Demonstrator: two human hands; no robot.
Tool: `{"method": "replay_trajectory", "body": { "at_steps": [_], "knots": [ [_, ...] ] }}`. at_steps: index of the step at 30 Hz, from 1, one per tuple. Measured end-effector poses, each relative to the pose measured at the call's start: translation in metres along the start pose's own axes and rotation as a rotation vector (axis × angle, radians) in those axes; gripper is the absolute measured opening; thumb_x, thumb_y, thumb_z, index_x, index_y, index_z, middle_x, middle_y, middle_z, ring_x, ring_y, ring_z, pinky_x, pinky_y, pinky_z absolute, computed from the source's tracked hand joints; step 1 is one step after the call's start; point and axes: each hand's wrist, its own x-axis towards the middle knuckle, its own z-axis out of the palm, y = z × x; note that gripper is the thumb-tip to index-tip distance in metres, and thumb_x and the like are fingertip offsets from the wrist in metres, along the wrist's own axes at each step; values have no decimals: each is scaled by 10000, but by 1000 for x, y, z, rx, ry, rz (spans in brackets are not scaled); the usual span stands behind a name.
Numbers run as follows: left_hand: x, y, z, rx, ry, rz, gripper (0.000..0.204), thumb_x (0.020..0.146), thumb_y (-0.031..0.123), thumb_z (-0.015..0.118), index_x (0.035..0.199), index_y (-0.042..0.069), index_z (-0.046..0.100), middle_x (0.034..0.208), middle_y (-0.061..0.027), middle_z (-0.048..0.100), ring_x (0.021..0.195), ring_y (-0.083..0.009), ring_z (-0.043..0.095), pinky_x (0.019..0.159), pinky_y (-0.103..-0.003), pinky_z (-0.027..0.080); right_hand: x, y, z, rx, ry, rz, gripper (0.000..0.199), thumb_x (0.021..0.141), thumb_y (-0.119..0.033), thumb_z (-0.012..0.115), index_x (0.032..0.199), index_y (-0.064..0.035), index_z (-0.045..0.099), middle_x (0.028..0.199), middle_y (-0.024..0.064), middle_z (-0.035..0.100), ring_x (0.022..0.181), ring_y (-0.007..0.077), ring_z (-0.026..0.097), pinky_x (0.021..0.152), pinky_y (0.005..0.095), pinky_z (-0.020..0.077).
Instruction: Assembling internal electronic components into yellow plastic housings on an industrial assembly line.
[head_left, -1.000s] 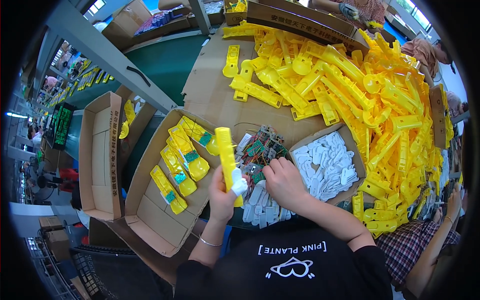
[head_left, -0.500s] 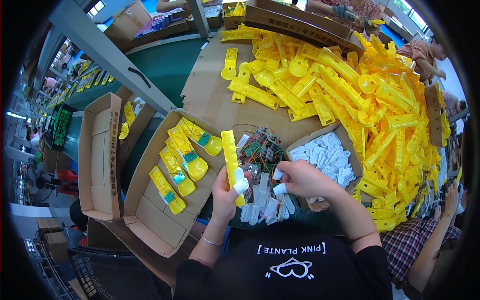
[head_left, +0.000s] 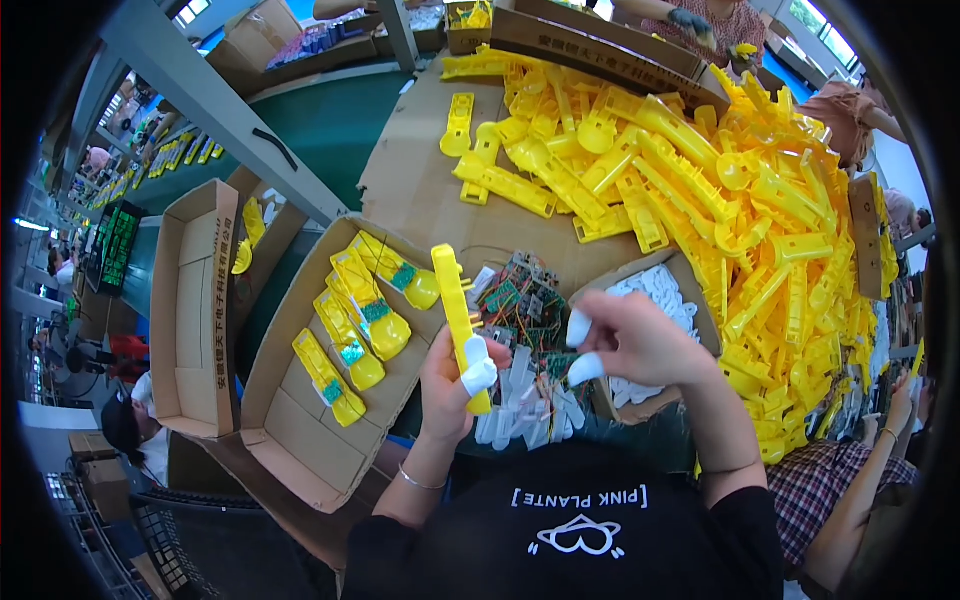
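In my left hand point(head_left: 452, 385) is a long yellow plastic housing point(head_left: 455, 300), tilted upright with its narrow side toward me. White finger covers sit on the thumb of that hand and on the thumb and forefinger of my right hand point(head_left: 640, 340). That right hand hovers over the edge of a small carton of white plastic pieces point(head_left: 655, 290), thumb and forefinger apart with nothing visible between them. Between my hands lie a heap of green circuit boards with wires point(head_left: 525, 300) and a cluster of whitish translucent plastic parts point(head_left: 525, 400).
To the left, a cardboard tray point(head_left: 290, 455) holds several yellow housings with small green boards point(head_left: 330, 385). Another shallow carton point(head_left: 185, 320) stands beyond it. A large pile of yellow housings point(head_left: 700, 190) covers the right and far side. Co-workers sit across and at right.
My right hand has shifted slightly right and up from the boards, its thumb and forefinger farther from the left hand. The housing in my left hand has turned a little edge-on.
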Motion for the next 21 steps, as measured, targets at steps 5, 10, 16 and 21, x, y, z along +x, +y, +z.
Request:
{"method": "replay_trajectory", "body": {
  "at_steps": [5,10,16,21],
  "knots": [
    [1,5,11,-180,-87,-21,608,749,130,633,1263,-6,338,959,-132,570,922,-217,571,830,-351,470,1,17,13,308,76,-124,249,717,-83,714,887,-20,542,705,-11,527,657,54,520,616,210,440],
    [5,25,27,-182,-199,98,635,755,147,636,1276,-11,307,1108,-242,532,1038,-276,544,874,-384,454,7,24,29,452,159,-148,176,766,-19,656,899,-14,540,822,-4,554,761,57,550,706,215,466],
    [7,22,30,-133,-169,112,633,748,102,640,1278,1,309,1107,-242,532,1007,-292,562,896,-394,444,10,26,27,363,168,-124,148,755,-23,666,851,-9,555,732,-8,561,663,38,521,596,199,443],
    [4,17,39,-181,-134,125,625,754,94,636,1276,-4,307,1130,-253,521,1051,-302,540,933,-400,421,13,21,29,239,316,-128,143,739,-8,669,827,7,557,745,18,586,667,63,558,606,207,470]
  ]
}}
